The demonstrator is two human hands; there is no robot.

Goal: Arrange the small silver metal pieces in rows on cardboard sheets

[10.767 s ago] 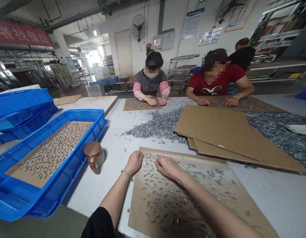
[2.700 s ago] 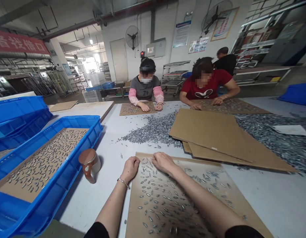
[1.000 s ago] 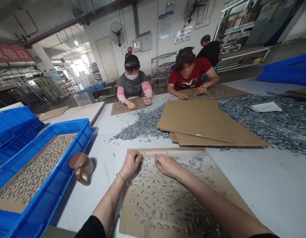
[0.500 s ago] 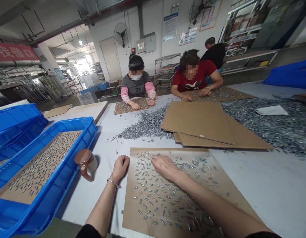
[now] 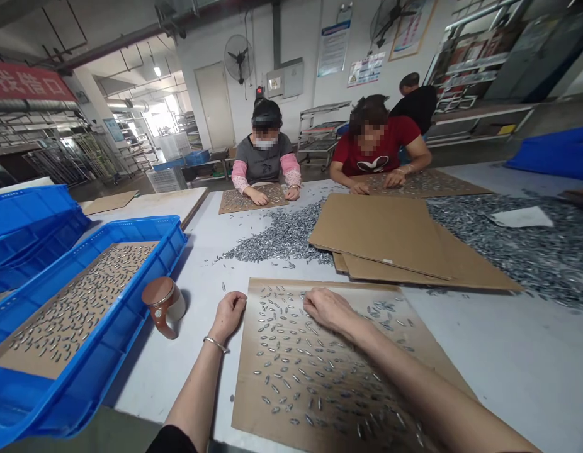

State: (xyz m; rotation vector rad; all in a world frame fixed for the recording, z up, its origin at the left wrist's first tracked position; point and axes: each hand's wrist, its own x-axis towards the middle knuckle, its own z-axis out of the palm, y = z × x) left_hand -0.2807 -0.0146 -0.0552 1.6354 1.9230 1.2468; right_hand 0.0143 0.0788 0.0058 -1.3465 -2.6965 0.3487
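A brown cardboard sheet (image 5: 244,390) lies in front of me, with many small silvery metal pieces (image 5: 298,379) spread over it. My right hand (image 5: 329,308) rests near the sheet's far edge, fingers bent together over the pieces; its fingertips are too small to show what they hold. At the sheet's left edge my left hand (image 5: 230,311) is closed, thumb against the fingers, with a bracelet on the wrist. Whatever it may pinch cannot be made out.
Left are a brown-lidded mug (image 5: 163,302) and a blue crate (image 5: 116,343) holding another covered sheet. Beyond are a heap of metal pieces (image 5: 286,236) and stacked cardboard (image 5: 381,229). Across the table, two people (image 5: 266,157) handle pieces on sheets; another person (image 5: 417,104) is behind.
My right hand has moved a little to the right along the top of the sheet, uncovering pieces there. My left hand has stayed at the left edge.
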